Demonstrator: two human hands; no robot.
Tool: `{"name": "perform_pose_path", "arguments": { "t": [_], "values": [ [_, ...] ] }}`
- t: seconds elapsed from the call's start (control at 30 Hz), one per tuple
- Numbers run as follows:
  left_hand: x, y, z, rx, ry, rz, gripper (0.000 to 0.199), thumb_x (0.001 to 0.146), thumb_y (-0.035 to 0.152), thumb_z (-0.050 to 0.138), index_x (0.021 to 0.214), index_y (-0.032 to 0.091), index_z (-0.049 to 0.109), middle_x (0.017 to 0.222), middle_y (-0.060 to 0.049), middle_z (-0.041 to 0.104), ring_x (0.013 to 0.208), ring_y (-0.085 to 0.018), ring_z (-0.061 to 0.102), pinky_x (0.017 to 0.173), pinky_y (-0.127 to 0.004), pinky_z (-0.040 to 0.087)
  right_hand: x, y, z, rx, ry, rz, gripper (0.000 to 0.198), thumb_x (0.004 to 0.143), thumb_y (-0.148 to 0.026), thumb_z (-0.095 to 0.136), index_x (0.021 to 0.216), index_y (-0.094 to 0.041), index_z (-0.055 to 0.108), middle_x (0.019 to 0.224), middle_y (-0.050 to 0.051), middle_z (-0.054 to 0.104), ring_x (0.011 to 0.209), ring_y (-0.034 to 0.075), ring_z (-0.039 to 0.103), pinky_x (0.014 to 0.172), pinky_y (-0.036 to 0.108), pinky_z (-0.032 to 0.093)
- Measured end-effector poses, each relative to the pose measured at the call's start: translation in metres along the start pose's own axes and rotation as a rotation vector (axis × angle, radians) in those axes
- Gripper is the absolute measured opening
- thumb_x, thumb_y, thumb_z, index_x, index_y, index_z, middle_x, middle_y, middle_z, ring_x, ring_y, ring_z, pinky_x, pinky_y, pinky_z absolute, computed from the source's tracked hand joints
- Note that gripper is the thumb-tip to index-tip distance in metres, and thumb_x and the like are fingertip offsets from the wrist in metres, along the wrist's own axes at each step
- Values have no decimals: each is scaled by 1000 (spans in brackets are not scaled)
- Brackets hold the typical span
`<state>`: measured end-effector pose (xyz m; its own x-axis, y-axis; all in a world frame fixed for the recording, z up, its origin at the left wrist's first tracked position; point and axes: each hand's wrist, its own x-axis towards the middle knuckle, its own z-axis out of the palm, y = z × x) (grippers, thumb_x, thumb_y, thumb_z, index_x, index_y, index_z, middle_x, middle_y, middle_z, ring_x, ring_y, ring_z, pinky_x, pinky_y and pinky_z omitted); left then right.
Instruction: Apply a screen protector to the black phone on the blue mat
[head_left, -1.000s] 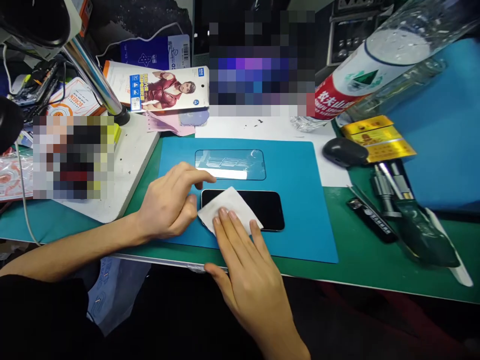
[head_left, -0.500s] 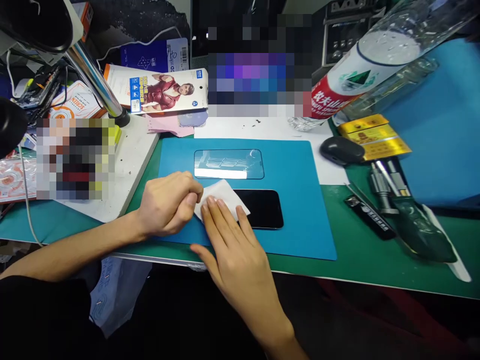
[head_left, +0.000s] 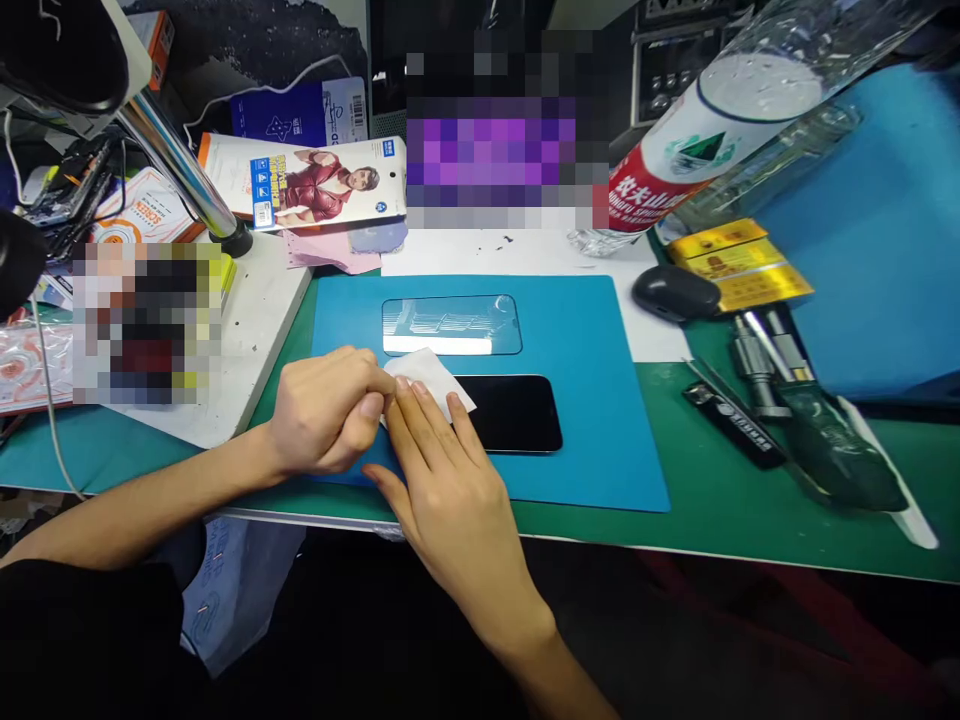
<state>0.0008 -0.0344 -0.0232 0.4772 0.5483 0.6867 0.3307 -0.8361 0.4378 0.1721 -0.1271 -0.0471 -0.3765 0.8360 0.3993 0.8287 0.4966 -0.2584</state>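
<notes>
A black-screened phone (head_left: 516,412) lies face up on a blue mat (head_left: 607,420). Over its left part is a white wipe (head_left: 429,370), with the fingers of my right hand (head_left: 454,510) laid flat and stretched out on top of it. My left hand (head_left: 324,412) is closed in a fist beside the phone's left end, close to the right fingertips; whatever its fingers hold is hidden. Just beyond the phone, a clear glass screen protector (head_left: 451,322) with a black border rests on the same mat.
To the right are a mouse (head_left: 676,294), a yellow-gold packet (head_left: 739,265), a dark green-handled tool (head_left: 844,440) and a large tilted water bottle (head_left: 694,150). A white slab (head_left: 262,340) and lamp post (head_left: 187,165) stand left. A screen-protector box (head_left: 330,180) lies behind.
My right hand and the wipe have slid left along the phone, baring more of its screen. My left fist stays by the phone's left end. The view has shifted slightly.
</notes>
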Motion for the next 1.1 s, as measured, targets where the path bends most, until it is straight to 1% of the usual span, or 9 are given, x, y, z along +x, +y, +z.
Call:
{"name": "perform_pose_path", "arguments": {
  "t": [0.2,0.3,0.47,0.6,0.7,0.8,0.93,1.03,1.1],
  "values": [
    [0,5,3,29,-10,16,23,107,19,41,88,23,54,65,3,55,54,-13,46,55,-29,39,-36,-11,-9,27,-24,-15,62,107,-43,61,151,1,58,159,19,59,154,31,53,139,48,27],
    [-1,4,2,21,-21,14,23,107,20,41,89,23,55,65,3,56,54,-14,47,55,-30,40,-22,-7,-6,17,-21,13,59,108,-40,60,152,-1,57,160,18,59,152,30,54,139,49,26],
    [0,-1,1,37,-29,5,23,106,20,42,89,23,56,65,2,57,55,-14,49,55,-30,40,2,0,-3,-12,-33,75,57,111,-37,53,158,-5,52,163,16,54,154,30,53,136,53,34],
    [0,1,1,45,-45,-13,21,106,18,43,88,23,55,65,3,56,55,-14,47,55,-30,39,-24,-5,-12,-32,-50,68,67,109,-37,57,165,-5,40,164,17,53,154,31,52,136,52,33],
    [-1,3,2,42,-61,7,20,105,17,45,89,23,54,66,3,56,55,-14,46,56,-30,38,-37,-5,-17,-38,-36,45,66,109,-36,59,165,-6,41,162,15,56,152,29,55,138,51,28],
    [-2,2,2,57,-67,22,19,105,18,45,89,23,54,66,4,55,54,-14,46,55,-30,38,-22,2,-14,-61,-50,69,61,110,-37,56,160,-4,48,163,15,54,151,31,56,137,52,30],
    [-2,-1,0,78,-90,7,20,105,18,44,89,23,54,66,4,56,55,-14,47,56,-29,38,1,10,-6,-76,-46,100,59,112,-37,52,159,-3,48,166,17,51,154,32,52,135,54,35],
    [-1,0,0,94,-90,-3,20,104,17,44,88,23,54,65,4,56,54,-14,48,55,-29,38,-14,6,-7,-63,-28,102,67,110,-36,56,166,-3,38,167,18,49,155,32,50,134,53,35],
    [0,1,1,104,-84,12,20,104,17,44,87,23,54,64,4,56,53,-14,47,55,-29,38,-32,2,-12,-44,-19,100,75,109,-37,58,172,-9,27,166,17,50,154,31,53,135,55,32]
  ]
}}
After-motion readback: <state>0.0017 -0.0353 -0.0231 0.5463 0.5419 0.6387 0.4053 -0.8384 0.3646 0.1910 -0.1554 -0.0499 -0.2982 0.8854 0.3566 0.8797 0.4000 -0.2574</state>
